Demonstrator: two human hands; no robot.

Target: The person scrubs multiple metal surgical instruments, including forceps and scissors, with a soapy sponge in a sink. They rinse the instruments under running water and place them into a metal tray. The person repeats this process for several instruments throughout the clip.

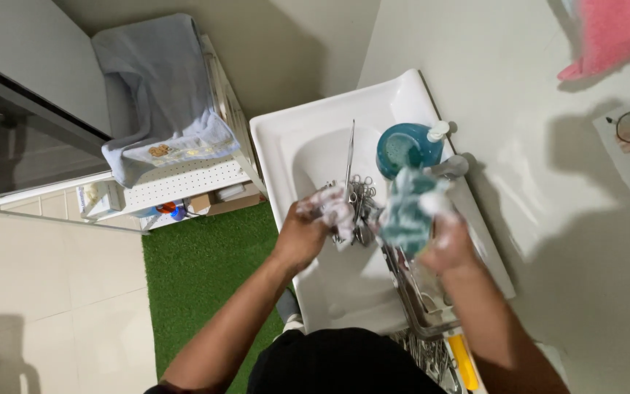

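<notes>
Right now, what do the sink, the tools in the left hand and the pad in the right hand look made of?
Sink: glossy white, probably ceramic. Tools: thin, silvery and shiny, likely steel scissors or forceps, held soapy in the left hand. Pad: teal, soft and crumpled, seemingly sponge or cloth, foamy in the right hand.

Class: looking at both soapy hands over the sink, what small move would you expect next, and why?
Probably another scrubbing stroke: the right hand holds a sudsy teal sponge against the metal instruments gripped in the foamy left hand, above the white sink.

white walls [519, 87] | pale tile floor [52, 292] – green mat [205, 270] | towel-draped shelf [184, 179]
</notes>
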